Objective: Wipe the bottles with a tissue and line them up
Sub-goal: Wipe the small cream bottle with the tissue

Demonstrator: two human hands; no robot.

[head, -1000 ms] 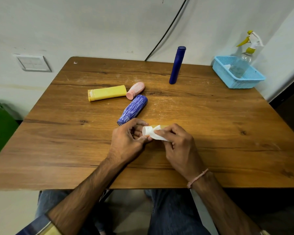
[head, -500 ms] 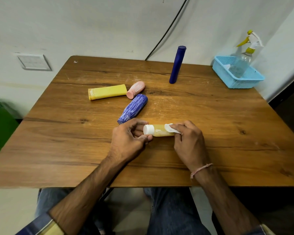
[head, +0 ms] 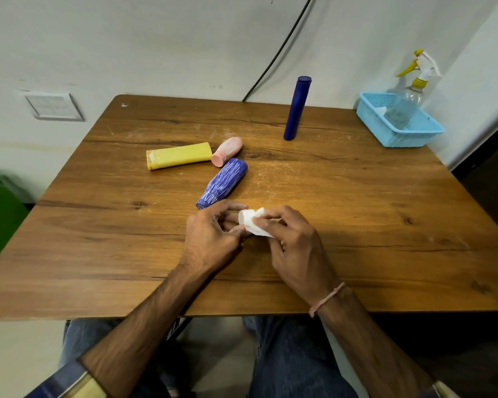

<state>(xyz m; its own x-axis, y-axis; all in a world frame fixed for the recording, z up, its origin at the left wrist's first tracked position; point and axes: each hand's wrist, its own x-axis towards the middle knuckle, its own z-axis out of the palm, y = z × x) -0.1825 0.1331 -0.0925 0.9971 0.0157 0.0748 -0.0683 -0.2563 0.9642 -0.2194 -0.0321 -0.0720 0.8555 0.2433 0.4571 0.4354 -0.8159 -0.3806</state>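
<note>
Small white-capped bottle (head: 245,217): held crosswise just above the near middle of the table (head: 357,214), cap end to the left, body almost wholly covered. Wrapped over that body, a white tissue (head: 260,229), pressed on by the right hand (head: 295,245), fingers curled round tissue and bottle together. Pinched at the cap end by the left hand (head: 213,237), thumb and fingertips closed on it. Wiping step in hand, by the look of it.

Probably light, stiff plastic, small enough to turn between fingertips. Likely smooth and a little slippery under dry tissue, so best steadied at the cap for the purchase of its edge, and rubbed along the barrel. No sign of fragility. Contents and true weight impossible to judge with the body hidden. Perhaps narrow at the base, so to be stood upright with care.

Just beyond the left hand, lying on its side: blue patterned bottle (head: 223,182), neck end close to the knuckles. Past it, also lying down: pink bottle (head: 227,150), and next to that a yellow tube (head: 179,159), touching it or nearly so. Standing upright toward the far edge, well apart from the rest: tall dark blue bottle (head: 296,109), seemingly the start of the line. At the far right corner, light blue basket (head: 397,140) with a spray bottle (head: 406,104) leaning inside. Behind, black cable (head: 273,53) up the wall and a switch plate (head: 53,106) at left.
</note>
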